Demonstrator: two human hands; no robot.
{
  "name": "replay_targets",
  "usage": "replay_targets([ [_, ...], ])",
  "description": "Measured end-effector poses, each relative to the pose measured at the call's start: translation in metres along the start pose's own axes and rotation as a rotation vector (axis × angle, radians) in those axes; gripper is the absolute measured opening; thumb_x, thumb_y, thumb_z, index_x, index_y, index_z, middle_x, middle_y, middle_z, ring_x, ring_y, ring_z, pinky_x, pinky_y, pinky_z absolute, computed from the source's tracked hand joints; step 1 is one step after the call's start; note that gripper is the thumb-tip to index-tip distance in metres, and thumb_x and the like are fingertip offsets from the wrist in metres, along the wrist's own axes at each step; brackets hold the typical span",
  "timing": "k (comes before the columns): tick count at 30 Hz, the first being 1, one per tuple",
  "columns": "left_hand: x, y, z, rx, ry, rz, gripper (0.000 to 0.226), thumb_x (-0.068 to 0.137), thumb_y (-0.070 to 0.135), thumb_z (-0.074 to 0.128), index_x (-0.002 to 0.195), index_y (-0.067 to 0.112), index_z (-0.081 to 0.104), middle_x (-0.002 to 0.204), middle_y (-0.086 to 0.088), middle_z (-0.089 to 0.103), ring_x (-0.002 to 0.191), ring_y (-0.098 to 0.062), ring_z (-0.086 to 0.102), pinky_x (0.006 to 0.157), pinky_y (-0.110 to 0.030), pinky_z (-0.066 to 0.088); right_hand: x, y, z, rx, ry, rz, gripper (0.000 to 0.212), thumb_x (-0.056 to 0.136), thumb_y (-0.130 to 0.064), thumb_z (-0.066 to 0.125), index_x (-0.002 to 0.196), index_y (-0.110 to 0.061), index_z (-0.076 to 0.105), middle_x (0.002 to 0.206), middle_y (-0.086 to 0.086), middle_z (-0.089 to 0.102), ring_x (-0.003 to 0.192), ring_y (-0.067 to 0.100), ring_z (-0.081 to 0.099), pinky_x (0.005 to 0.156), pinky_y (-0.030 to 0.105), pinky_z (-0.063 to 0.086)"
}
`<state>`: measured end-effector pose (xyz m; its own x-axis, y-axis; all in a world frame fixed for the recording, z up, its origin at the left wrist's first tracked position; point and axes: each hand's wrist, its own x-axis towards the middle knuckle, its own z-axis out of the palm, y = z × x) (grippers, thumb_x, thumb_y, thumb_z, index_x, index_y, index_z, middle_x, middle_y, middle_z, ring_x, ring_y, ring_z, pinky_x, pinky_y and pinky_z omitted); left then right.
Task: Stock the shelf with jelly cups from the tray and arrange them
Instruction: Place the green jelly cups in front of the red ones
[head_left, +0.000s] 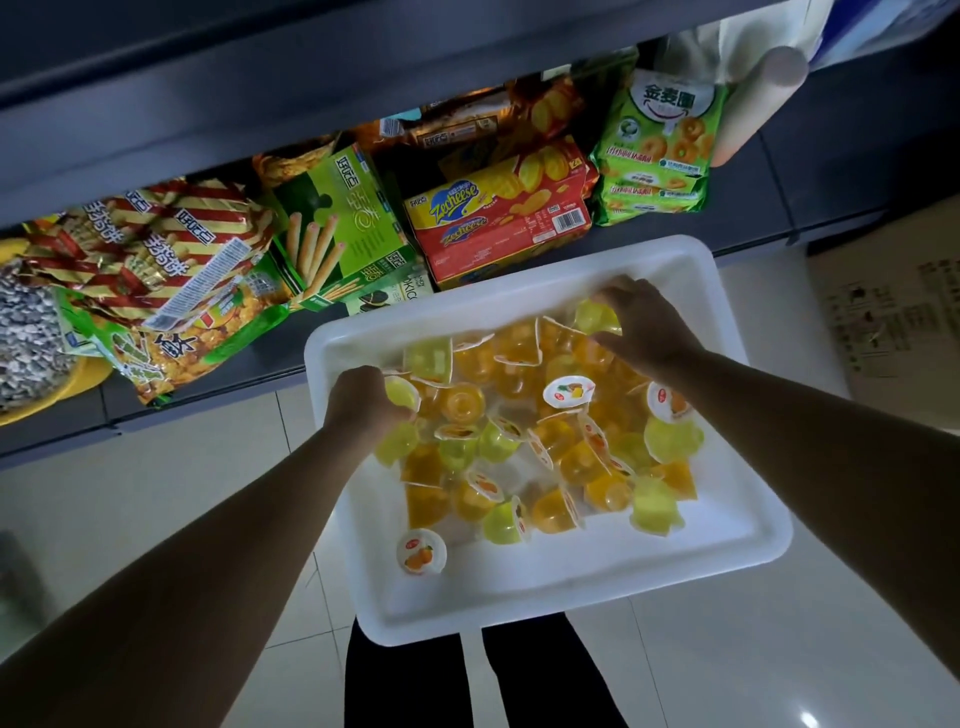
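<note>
1. Bare forearms reached in from the lower corners of the frame, both hands down inside a white tray (737, 566) at center.
2. At the tray's left side, the left hand (363, 402) had its fingers curled around a yellow-green jelly cup (402, 393).
3. Near the tray's far right corner, the right hand (647, 325) had its fingers bent and spread, pinching another yellow-green cup (597, 317).
4. Orange and yellow-green jelly cups (524, 441) lay jumbled across the tray, some on their sides; one with an orange-fruit lid (421, 552) sat apart near the lower left of the tray.
5. Across the upper half of the frame, a dark shelf (748, 202) held a red Zecheese box (498, 223), a green biscuit-stick box (337, 228), striped snack bags (156, 244) and green cookie packs (660, 150).
6. Pale floor tiles (171, 467) showed below the shelf.
</note>
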<state>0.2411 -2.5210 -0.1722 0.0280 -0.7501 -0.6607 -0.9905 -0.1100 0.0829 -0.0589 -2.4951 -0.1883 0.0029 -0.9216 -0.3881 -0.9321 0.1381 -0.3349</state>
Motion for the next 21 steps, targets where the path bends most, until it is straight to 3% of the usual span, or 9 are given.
replay_targets([
  [4,0.003,0.0,-0.001,0.02,-0.018,0.01,0.057,0.071,0.039,0.079,0.105,-0.003,0.063,0.104,-0.017,0.066,0.098,-0.029,0.062,0.078,-0.029,0.043,-0.001,0.004,0.003,-0.028,0.042,0.012,0.053,0.085,-0.018,0.068,0.132,-0.001,0.049,0.133,0.018,0.052,0.126,0.033,0.043,0.107,0.041,0.034],
  [12,0.008,-0.001,-0.007,-0.023,-0.089,-0.023,0.059,0.07,0.05,0.076,0.102,0.001,0.065,0.1,-0.015,0.067,0.094,-0.028,0.062,0.069,-0.027,0.039,-0.001,-0.001,-0.001,-0.053,0.023,0.011,0.05,0.087,-0.019,0.067,0.129,-0.002,0.048,0.128,0.016,0.056,0.114,0.031,0.057,0.097,0.04,0.046],
  [17,0.003,-0.004,-0.013,-0.312,-0.097,-0.12,0.064,0.069,0.034,0.081,0.118,-0.002,0.061,0.11,-0.02,0.067,0.101,-0.032,0.064,0.088,-0.035,0.052,-0.001,-0.006,-0.013,-0.083,-0.033,0.009,0.045,0.089,-0.022,0.064,0.126,-0.001,0.048,0.125,0.017,0.058,0.113,0.03,0.057,0.096,0.038,0.045],
  [21,-0.011,0.001,-0.026,-0.535,-0.139,-0.144,0.059,0.072,0.022,0.081,0.119,-0.005,0.059,0.109,-0.021,0.065,0.096,-0.032,0.065,0.087,-0.042,0.054,-0.011,-0.012,-0.033,0.198,-0.013,0.179,0.047,0.088,-0.03,0.065,0.126,-0.005,0.053,0.123,0.013,0.061,0.108,0.028,0.059,0.091,0.037,0.047],
])
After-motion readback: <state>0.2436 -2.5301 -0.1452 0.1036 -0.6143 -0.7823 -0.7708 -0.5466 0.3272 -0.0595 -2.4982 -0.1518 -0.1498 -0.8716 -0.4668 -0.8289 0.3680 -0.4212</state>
